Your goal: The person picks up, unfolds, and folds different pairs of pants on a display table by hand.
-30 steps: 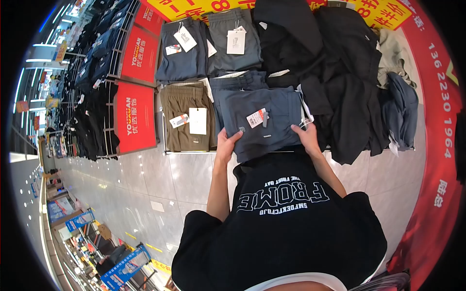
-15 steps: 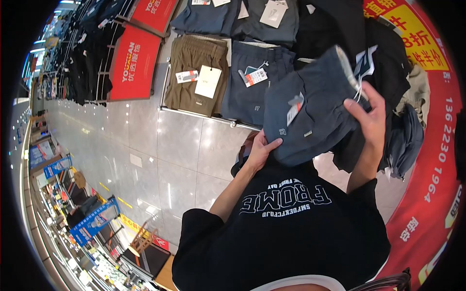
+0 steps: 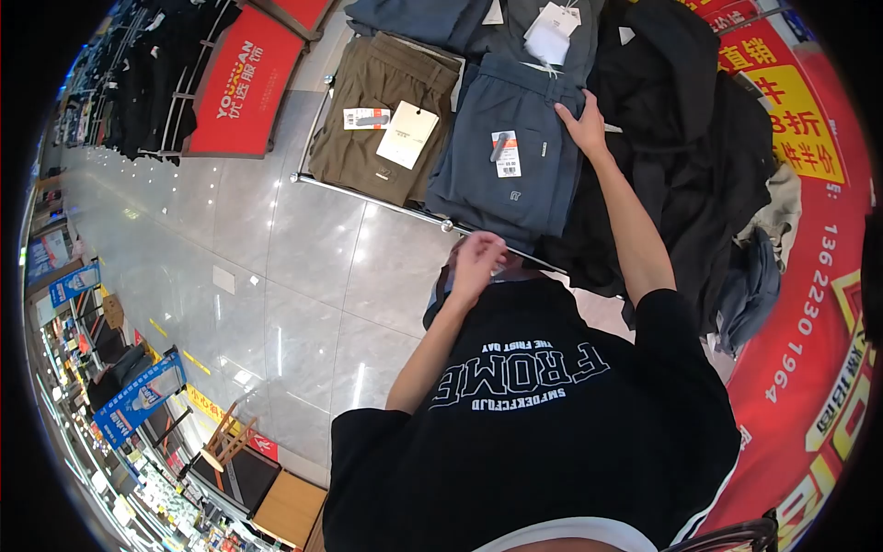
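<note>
Dark blue folded trousers lie flat on the display, waistband at the far end, with a price label and a small logo on top. My right hand grips their right edge just below the waistband, thumb on top and fingertips partly hidden. My left hand is off the cloth, by the near rail, its fingers loosely bent, slightly blurred and apart from the thumb. Olive-brown folded trousers with a cream hang tag lie to the left.
A metal rail borders the display's near edge. Black garments drape on the right, beside a red banner. More folded trousers lie behind. Red sign panels and hanging clothes stand left, across the tiled floor.
The blue trousers, held up and tilted in both hands before, now lie flat on the display. My left hand has let go of them; my right hand has moved left to their edge.
</note>
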The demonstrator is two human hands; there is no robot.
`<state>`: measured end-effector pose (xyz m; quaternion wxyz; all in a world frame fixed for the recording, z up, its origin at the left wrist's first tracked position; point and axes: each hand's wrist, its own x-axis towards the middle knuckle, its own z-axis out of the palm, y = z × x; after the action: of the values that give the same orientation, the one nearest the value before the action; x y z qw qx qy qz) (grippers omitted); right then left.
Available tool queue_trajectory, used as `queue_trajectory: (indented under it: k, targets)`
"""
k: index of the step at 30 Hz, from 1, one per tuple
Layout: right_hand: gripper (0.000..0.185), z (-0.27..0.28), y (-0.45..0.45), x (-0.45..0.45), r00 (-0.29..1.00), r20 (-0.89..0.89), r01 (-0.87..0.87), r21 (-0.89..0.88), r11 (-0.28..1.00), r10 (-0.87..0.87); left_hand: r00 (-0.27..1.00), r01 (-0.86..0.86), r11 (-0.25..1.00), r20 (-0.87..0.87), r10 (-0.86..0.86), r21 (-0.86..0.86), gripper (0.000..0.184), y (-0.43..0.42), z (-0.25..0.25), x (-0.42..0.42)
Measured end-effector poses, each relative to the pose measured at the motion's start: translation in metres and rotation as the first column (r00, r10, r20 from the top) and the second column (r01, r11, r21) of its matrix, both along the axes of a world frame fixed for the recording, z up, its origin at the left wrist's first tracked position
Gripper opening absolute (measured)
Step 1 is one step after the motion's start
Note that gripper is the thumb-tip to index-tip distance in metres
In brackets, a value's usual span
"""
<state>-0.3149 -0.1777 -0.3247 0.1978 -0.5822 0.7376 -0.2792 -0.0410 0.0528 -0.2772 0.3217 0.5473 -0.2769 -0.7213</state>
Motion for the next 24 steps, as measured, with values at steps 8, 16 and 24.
queue_trajectory:
  k: [8,16,24]
  targets:
    - [0.093,0.035,0.02,0.021,0.999,0.042,0.009,-0.255,0.967,0.002,0.888,-0.235,0.965,0.378,0.261,-0.113,0.061,-0.09,-0.012,0.028]
    - [0.052,0.044,0.016,0.054,0.989,-0.103,0.069,-0.288,0.955,-0.103,0.588,0.373,0.873,0.808,0.039,-0.315,0.033,-0.128,-0.03,0.048]
    - [0.044,0.038,0.052,0.09,0.978,-0.183,0.065,-0.163,0.984,-0.095,0.454,0.422,0.826,0.876,0.163,-0.373,0.041,-0.1,0.012,0.08]
